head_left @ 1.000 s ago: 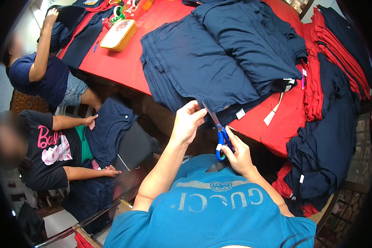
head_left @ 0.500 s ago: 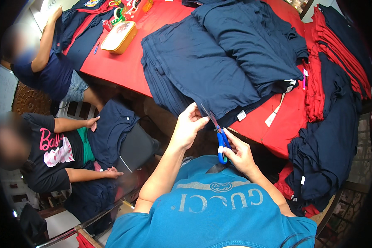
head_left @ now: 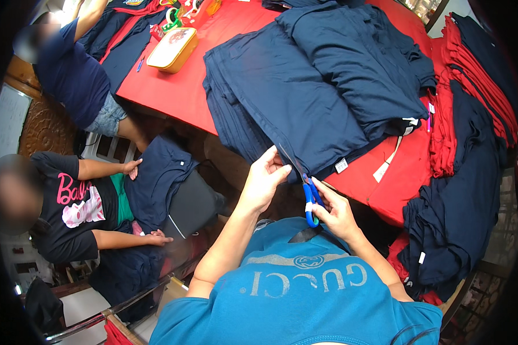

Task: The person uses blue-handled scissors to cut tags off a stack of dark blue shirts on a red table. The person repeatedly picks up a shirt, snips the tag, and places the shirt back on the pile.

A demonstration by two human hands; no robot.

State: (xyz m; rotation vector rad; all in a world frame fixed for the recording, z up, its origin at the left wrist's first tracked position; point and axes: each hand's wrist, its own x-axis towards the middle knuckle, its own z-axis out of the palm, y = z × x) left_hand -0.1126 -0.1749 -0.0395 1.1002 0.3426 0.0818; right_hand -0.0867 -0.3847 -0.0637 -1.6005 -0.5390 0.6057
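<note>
My right hand (head_left: 338,214) is closed around the blue handles of a pair of scissors (head_left: 311,206). Their narrow blades point up and left, lying along the edge of a navy garment (head_left: 293,95) at its near corner. At that same corner my left hand (head_left: 263,183) pinches the cloth edge, thumb and forefinger close to the blade tips. Exactly what sits between those fingertips is hard to see. The navy garment lies over others in a layered pile, and a small white tag (head_left: 341,165) shows at its edge.
The table has a red cover (head_left: 380,198). A yellow tub (head_left: 175,52) with a white lid stands at the far left, beside tape rolls (head_left: 171,20). Red and navy garments (head_left: 460,190) hang over the right side. A seated person (head_left: 69,201) and a standing person (head_left: 77,75) are to my left.
The view has shifted slightly, so the table appears a little further right. My hands and the scissors stay at the garment's corner. The standing person's arm has gone higher.
</note>
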